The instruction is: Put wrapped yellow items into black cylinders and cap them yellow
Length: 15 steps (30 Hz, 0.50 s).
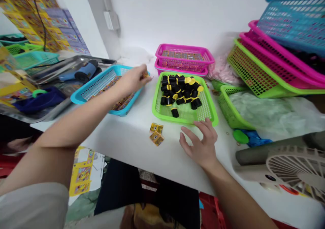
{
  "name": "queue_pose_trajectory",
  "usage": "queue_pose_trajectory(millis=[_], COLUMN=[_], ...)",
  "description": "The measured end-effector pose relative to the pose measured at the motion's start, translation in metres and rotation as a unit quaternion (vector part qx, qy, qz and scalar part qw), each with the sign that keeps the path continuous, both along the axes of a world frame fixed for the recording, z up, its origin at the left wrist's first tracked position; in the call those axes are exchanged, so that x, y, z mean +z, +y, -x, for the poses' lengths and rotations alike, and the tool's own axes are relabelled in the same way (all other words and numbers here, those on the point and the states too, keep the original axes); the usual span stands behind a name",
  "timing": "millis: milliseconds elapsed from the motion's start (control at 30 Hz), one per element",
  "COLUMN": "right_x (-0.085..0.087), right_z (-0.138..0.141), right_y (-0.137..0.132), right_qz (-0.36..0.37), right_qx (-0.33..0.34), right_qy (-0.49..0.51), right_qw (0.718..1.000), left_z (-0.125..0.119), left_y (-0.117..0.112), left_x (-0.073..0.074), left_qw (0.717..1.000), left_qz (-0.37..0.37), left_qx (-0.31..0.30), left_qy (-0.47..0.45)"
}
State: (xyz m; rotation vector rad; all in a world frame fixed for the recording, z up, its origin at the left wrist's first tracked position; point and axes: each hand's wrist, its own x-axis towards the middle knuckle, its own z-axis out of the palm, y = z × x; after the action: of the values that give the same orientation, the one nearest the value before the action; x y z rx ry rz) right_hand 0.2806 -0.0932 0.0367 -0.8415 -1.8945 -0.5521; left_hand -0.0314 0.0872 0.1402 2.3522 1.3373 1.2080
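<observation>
My left hand [137,78] is raised over the right rim of the blue basket [122,112], its fingers pinched together. A bit of orange shows between them, too small and blurred to name. Small patterned orange-brown pieces [124,102] fill the lower part of that basket. My right hand [201,144] hovers over the white table near the front right corner of the green basket [177,120], fingers spread and holding nothing. Several black cylinders with yellow ends [180,90] are heaped in the green basket. Two small yellow printed cards [156,134] lie on the table between my hands.
Stacked pink baskets [185,49] stand behind the green one. More baskets [264,69] lean at the right, above a basket with a plastic bag [274,113]. A fan [297,171] lies at the front right. At left is a metal tray [63,102] with tools.
</observation>
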Motion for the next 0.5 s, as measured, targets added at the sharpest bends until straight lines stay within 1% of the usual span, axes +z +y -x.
queue_pose_trajectory(millis=[33,67,100,133,167,233,367,433,500], right_x=[0.0,0.001,0.001,0.001,0.001,0.003,0.005,0.006,0.005], right_z=[-0.001,-0.002,-0.003,-0.003,-0.004,-0.004,-0.005,-0.005,-0.005], right_y=[0.002,0.003,0.004,0.005,0.005,0.005,0.004,0.004,0.005], right_qz=[0.002,0.004,0.007,0.011,0.017,0.029,0.042,0.042,0.042], right_qx=[-0.015,-0.029,-0.041,-0.051,-0.058,-0.068,-0.085,-0.088,-0.085], right_qy=[-0.009,-0.02,-0.033,-0.045,-0.056,-0.069,-0.07,-0.066,-0.063], right_qw=[1.0,0.999,0.999,0.998,0.997,0.995,0.993,0.993,0.993], left_z=[0.017,0.032,0.044,0.055,0.062,0.07,0.073,0.072,0.069], left_y=[0.031,0.057,0.08,0.097,0.109,0.123,0.131,0.133,0.133], left_x=[-0.001,-0.002,-0.003,-0.005,-0.006,-0.011,-0.028,-0.036,-0.041], left_qw=[0.998,0.989,0.985,0.98,0.976,0.972,0.965,0.966,0.971], left_qz=[0.033,0.073,0.088,0.099,0.108,0.111,0.102,0.092,0.064], left_qx=[0.059,0.118,0.142,0.162,0.177,0.195,0.215,0.207,0.175], left_qy=[0.016,0.041,0.049,0.056,0.063,0.074,0.107,0.128,0.148])
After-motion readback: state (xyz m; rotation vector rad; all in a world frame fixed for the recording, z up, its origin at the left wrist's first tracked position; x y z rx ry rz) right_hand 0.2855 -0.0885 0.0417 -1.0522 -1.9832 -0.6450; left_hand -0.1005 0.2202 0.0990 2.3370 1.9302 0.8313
